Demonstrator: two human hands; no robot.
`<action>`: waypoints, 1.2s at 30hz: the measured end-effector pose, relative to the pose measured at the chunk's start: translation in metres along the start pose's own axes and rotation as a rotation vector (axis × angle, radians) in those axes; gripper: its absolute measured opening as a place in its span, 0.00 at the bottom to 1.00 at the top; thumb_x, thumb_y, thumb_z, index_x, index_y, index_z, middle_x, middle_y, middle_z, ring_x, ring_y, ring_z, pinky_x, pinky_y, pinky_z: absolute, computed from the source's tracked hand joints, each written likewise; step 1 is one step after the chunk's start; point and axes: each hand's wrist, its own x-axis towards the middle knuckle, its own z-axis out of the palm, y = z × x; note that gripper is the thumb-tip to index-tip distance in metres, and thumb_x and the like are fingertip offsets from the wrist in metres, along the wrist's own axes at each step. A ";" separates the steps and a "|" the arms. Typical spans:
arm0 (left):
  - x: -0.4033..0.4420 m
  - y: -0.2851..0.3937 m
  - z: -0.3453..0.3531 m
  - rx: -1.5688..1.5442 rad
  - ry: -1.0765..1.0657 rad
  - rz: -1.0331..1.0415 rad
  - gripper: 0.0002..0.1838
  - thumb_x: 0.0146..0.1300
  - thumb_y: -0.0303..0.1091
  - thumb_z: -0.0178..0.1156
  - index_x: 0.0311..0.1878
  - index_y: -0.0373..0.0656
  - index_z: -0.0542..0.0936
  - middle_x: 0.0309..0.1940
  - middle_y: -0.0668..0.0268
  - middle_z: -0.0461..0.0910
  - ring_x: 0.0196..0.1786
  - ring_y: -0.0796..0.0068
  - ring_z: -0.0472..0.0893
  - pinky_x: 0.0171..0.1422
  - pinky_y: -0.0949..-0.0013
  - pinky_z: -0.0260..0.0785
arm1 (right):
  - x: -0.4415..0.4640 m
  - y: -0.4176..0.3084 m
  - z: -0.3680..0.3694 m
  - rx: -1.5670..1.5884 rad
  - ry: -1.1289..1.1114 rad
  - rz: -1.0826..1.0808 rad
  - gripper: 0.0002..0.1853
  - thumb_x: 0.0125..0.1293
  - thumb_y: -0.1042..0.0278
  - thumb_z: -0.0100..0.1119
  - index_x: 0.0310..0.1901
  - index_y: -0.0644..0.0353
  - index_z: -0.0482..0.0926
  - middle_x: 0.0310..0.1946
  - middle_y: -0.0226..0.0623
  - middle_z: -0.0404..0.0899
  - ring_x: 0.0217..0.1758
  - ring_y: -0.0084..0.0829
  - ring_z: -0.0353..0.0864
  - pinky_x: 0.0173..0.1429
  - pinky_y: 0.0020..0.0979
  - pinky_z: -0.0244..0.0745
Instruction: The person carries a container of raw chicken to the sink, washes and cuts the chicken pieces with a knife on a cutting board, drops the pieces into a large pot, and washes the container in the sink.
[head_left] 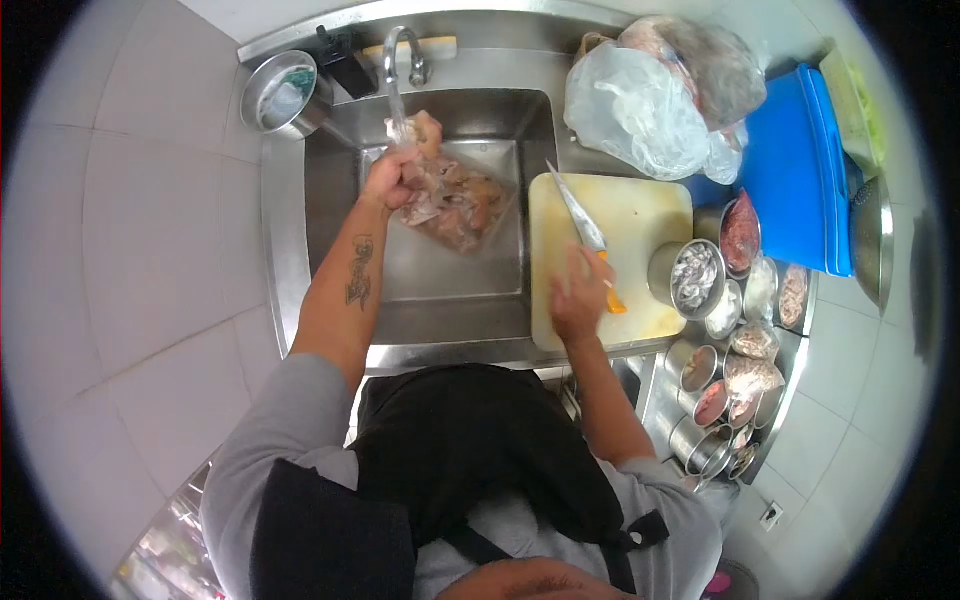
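Note:
Under the running tap, my left hand (392,178) is closed on the top of a clear plastic bag of raw meat (462,212). The bag hangs in or rests on the steel sink (430,275); which of the two I cannot tell. A pale piece of meat (428,132) shows beyond my fingers, in the water. Over the cutting board (655,215), my right hand (578,300) is somewhat blurred, its fingers apart. It is beside the orange handle of a knife (580,212), partly overlapping it. The knife lies on the board, blade pointing away from me.
A curved tap (400,50) stands behind the sink, beside a steel pot (287,95). Plastic bags (640,110) and a blue bin (795,165) occupy the back right. A steel container (688,280) overlaps the board's right edge. Several containers of meat (740,235) stand further right.

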 end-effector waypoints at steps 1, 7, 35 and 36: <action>0.000 0.000 -0.009 0.109 -0.007 0.105 0.24 0.75 0.28 0.63 0.72 0.40 0.74 0.59 0.53 0.82 0.52 0.55 0.87 0.47 0.56 0.85 | 0.020 -0.018 0.019 0.173 0.008 -0.085 0.34 0.69 0.68 0.71 0.76 0.59 0.76 0.55 0.50 0.85 0.61 0.53 0.83 0.67 0.50 0.75; -0.065 -0.005 0.057 0.493 0.388 0.441 0.16 0.76 0.32 0.61 0.63 0.40 0.81 0.49 0.55 0.86 0.40 0.60 0.88 0.38 0.60 0.81 | 0.136 -0.119 0.181 1.618 -0.548 1.038 0.33 0.76 0.60 0.69 0.79 0.53 0.72 0.61 0.37 0.84 0.60 0.40 0.83 0.66 0.42 0.77; -0.058 0.028 0.068 0.218 0.027 0.605 0.17 0.77 0.29 0.62 0.66 0.40 0.82 0.59 0.61 0.87 0.57 0.67 0.87 0.58 0.66 0.81 | 0.190 -0.117 0.188 1.643 -0.483 0.683 0.42 0.70 0.56 0.74 0.82 0.52 0.66 0.70 0.43 0.79 0.77 0.47 0.75 0.79 0.52 0.71; -0.057 0.021 0.067 0.097 0.049 0.495 0.16 0.76 0.29 0.63 0.64 0.39 0.83 0.58 0.61 0.88 0.55 0.67 0.87 0.57 0.66 0.81 | 0.191 -0.111 0.187 1.779 -0.702 0.882 0.42 0.70 0.57 0.74 0.82 0.50 0.64 0.69 0.42 0.80 0.73 0.48 0.79 0.74 0.57 0.76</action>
